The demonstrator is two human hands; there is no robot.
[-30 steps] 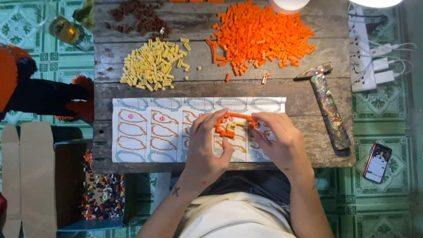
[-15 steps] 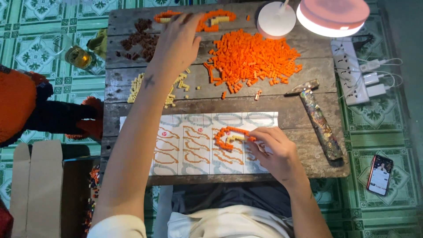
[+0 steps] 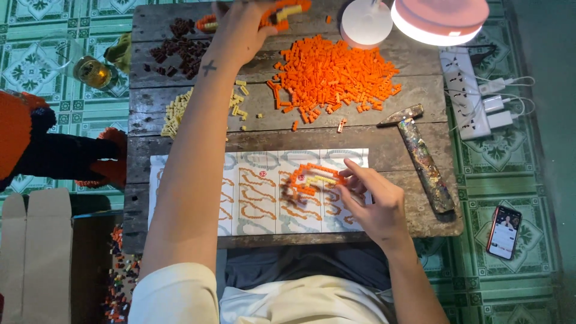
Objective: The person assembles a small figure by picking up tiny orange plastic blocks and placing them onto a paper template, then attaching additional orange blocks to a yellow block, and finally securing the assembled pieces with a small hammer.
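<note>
Glass of amber drink point(image 3: 91, 72) on the tiled floor, just off the table's left edge point(image 3: 137, 126). Left hand point(image 3: 240, 27) far across the boards, fingers curled by finished orange brick pieces point(image 3: 282, 11) at the far edge; grip unclear. Right hand point(image 3: 375, 204) on the paper template point(image 3: 252, 198), fingertips pinching the curved orange brick piece point(image 3: 312, 179). Hammer point(image 3: 423, 159) near the right edge.

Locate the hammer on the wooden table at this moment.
In the head view the hammer lies on the table's right side, below the orange brick pile and just right of the right hand.
</note>
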